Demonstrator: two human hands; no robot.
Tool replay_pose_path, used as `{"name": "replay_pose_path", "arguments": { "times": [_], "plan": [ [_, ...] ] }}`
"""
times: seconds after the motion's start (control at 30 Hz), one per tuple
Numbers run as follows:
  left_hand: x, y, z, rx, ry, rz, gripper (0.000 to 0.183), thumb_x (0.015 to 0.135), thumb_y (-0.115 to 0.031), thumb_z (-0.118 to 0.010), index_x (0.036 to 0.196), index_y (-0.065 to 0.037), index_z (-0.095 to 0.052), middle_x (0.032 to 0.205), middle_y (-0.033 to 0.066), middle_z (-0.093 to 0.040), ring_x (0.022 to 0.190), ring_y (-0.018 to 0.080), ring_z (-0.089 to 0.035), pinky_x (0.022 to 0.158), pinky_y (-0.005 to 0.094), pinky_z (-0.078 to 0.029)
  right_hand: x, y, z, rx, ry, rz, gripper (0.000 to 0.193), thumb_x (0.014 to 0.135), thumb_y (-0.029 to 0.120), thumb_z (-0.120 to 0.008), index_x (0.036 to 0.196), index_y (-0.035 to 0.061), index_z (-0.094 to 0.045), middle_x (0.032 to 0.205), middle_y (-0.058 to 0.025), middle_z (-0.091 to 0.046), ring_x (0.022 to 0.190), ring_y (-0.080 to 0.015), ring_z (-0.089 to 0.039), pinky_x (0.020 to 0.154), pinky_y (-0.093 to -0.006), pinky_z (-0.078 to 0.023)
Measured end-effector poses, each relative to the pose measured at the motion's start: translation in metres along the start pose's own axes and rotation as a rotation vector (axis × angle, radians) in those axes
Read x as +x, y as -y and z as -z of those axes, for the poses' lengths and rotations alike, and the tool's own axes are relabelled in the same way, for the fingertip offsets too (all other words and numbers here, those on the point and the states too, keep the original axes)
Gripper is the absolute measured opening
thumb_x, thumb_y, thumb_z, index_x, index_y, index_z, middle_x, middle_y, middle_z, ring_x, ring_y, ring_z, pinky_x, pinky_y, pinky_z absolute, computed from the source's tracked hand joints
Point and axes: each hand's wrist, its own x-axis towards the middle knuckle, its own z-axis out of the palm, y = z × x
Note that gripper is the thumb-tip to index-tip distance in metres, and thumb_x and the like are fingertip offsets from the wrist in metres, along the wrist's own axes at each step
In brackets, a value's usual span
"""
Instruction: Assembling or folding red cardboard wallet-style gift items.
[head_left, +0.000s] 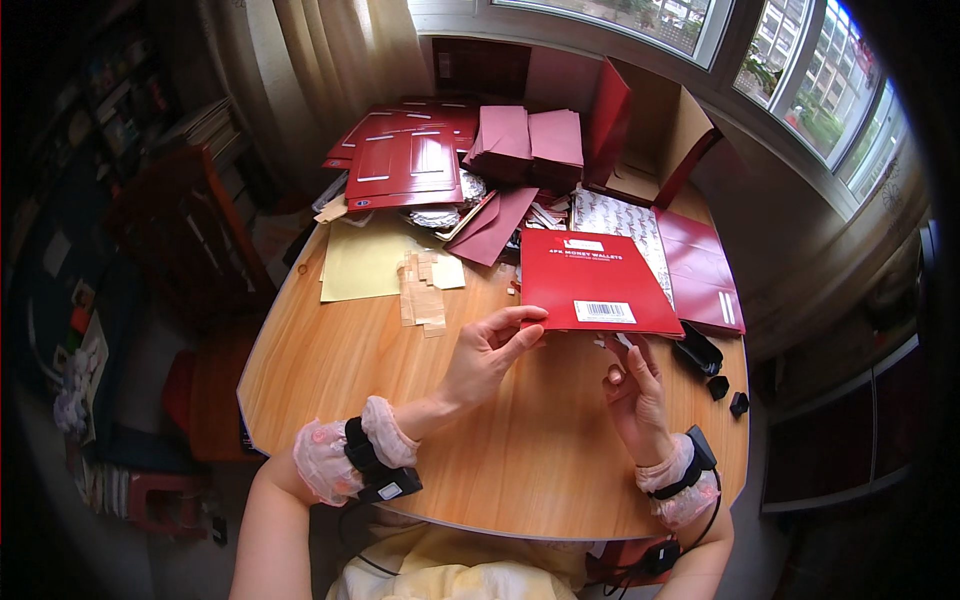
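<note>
Above the table, a flat red packet bears a barcode.

Barcoded red folder: smooth card, soft sheen; stacked red folders: glossy card; pink envelopes: matt paper; tabletop: smooth wood grain, satin; cuffs: crinkled cloth

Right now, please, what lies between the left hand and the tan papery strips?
Bare wooden tabletop shows between the left hand and strips in the head view.

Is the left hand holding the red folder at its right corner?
No, the left hand pinches the red folder near its lower left corner.
</note>
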Motion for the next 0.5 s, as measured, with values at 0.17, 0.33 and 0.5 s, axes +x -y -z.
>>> {"name": "replay_pose_path", "arguments": {
  "times": [0.17, 0.33, 0.5],
  "plan": [
    [0.0, 0.002, 0.0, 0.013, -0.002, 0.011, 0.028, 0.096, -0.018, -0.062, 0.119, -0.001, -0.064, 0.099, 0.0027, -0.068, 0.087, 0.0081, -0.064, 0.08, 0.0221, -0.05, 0.0, 0.0, 0.0, 0.038, 0.05, -0.054, 0.043, 0.095, 0.02, -0.061, 0.137, 0.0177, -0.049, 0.116, -0.0055, -0.064, 0.074, -0.0092, -0.06, 0.064, -0.0226, -0.047],
    [-0.001, 0.001, -0.001, 0.013, 0.004, 0.018, 0.029, 0.096, -0.017, -0.062, 0.12, -0.001, -0.063, 0.099, 0.0034, -0.069, 0.087, 0.0085, -0.064, 0.079, 0.0223, -0.051, 0.002, 0.003, 0.006, -0.033, 0.078, 0.091, 0.04, 0.096, 0.016, -0.059, 0.135, 0.0156, -0.049, 0.113, -0.0097, -0.065, 0.066, -0.0119, -0.062, 0.061, -0.0228, -0.049],
    [0.0, -0.001, -0.003, -0.038, 0.002, 0.012, 0.029, 0.096, -0.017, -0.062, 0.12, -0.001, -0.064, 0.098, 0.0037, -0.069, 0.086, 0.0086, -0.064, 0.079, 0.0218, -0.051, -0.001, 0.004, -0.004, -0.225, 0.034, 0.186, 0.039, 0.095, 0.008, -0.057, 0.132, 0.0101, -0.045, 0.115, -0.0143, -0.063, 0.074, -0.0176, -0.067, 0.064, -0.025, -0.052]
  ]
}}
